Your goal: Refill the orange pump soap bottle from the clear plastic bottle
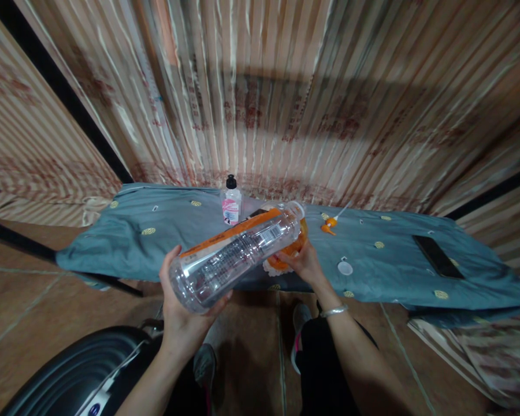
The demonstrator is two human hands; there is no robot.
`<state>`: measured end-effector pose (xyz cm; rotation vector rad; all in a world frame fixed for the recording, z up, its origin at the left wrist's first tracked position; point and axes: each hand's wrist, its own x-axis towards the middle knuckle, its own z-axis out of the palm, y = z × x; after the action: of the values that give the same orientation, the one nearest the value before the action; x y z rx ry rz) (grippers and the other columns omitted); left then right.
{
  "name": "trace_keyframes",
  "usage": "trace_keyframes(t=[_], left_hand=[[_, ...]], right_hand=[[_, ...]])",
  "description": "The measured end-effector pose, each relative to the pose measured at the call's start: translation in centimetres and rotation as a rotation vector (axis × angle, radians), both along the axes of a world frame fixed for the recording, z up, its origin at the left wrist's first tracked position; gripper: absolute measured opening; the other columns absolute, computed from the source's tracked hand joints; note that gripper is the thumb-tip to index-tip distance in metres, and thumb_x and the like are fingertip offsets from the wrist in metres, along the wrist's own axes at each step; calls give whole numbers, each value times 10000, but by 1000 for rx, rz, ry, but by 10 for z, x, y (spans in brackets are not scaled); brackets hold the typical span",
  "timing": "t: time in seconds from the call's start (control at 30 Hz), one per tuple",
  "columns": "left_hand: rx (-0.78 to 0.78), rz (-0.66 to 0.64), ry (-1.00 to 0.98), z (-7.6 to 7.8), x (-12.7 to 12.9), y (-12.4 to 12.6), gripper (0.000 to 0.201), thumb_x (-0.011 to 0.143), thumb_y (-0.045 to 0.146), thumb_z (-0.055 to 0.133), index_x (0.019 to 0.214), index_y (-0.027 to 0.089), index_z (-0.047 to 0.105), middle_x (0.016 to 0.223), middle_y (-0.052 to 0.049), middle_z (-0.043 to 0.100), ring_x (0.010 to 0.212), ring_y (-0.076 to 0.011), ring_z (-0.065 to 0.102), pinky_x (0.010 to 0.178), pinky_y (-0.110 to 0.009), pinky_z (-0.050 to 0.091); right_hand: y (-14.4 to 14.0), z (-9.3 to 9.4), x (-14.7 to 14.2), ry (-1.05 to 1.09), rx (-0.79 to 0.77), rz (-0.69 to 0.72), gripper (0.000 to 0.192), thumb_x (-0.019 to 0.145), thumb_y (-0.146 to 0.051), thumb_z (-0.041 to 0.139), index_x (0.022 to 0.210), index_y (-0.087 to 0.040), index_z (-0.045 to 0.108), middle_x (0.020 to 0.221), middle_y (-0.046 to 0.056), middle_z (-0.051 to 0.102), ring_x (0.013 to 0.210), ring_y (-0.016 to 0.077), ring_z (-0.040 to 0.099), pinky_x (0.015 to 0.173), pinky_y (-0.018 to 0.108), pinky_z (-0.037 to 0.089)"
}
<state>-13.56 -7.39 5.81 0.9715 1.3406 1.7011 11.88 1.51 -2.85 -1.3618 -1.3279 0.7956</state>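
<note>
A big clear plastic bottle (pixel 242 248) with an orange label is tilted in front of me, its uncapped-looking mouth up to the right. My left hand (pixel 188 312) wraps round its base. With my right hand (pixel 304 263) I grip an orange bottle (pixel 292 248), partly hidden behind the clear one's neck. The clear bottle's mouth lies over the orange bottle's upper part; whether they touch I cannot tell. To the right lies an orange pump head (pixel 329 224) with a pale tube. A white round cap (pixel 345 266) rests on the cloth nearer me.
A small bottle with a black top (pixel 231 202) stands at the back of the teal cloth (pixel 164 248). A dark phone-like slab (pixel 437 257) lies at the right. Below left are a black ribbed round object (pixel 69 375) and a white power strip (pixel 96 403). Striped curtains (pixel 260 115) hang behind.
</note>
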Motion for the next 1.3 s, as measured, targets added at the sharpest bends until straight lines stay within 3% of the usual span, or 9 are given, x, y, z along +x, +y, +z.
trace_keyframes(t=[0.27,0.4,0.6,0.77,0.87,1.03,1.3], left_hand=[[-8,-14,-59,4,3,-2,1103,357,74,886,1350,332,480,1083,-16,639,820,-222,657,689,-364,608],[-39,-25,14,2,-2,1,1149,263,1,853,1307,328,500,1066,3,629,908,-253,654,792,-411,604],[-28,0,11,2,-1,0,1139,281,23,873,1319,321,511,1065,-4,634,937,-271,659,858,-444,594],[-92,-34,-151,6,2,-2,1121,349,66,886,1347,361,468,1082,-14,639,869,-263,667,642,-375,618],[-61,-42,-145,7,3,-1,1116,319,22,867,1316,349,483,1065,-4,635,833,-225,661,640,-329,612],[-64,-52,-226,5,5,-1,1040,424,100,864,1341,382,461,1128,-30,641,795,-244,677,542,-339,604],[31,28,31,0,4,-2,1075,347,97,891,1332,324,526,1122,-12,625,901,-221,637,804,-377,597]], right_hand=[[2,-3,1,-17,5,-9,828,601,-446,895,1314,-239,528,1226,95,718,1130,327,682,1024,528,530],[1,-1,1,-6,14,0,832,602,-430,897,1323,-238,529,1215,96,723,1128,325,686,1016,524,537],[0,0,-1,17,6,-6,834,599,-425,898,1330,-248,537,1157,78,748,1118,325,691,984,519,563],[0,0,-1,31,8,1,833,599,-438,893,1323,-236,533,1191,85,736,1121,321,691,995,519,555],[0,0,-1,29,8,3,826,599,-439,894,1314,-234,535,1210,91,727,1120,319,691,1007,520,545],[0,-2,-1,11,5,-16,825,594,-438,899,1307,-239,534,1209,88,726,1122,316,687,1017,512,536],[0,0,-1,10,0,0,877,592,-456,894,1348,-228,512,1231,90,718,1150,325,670,1043,520,516]])
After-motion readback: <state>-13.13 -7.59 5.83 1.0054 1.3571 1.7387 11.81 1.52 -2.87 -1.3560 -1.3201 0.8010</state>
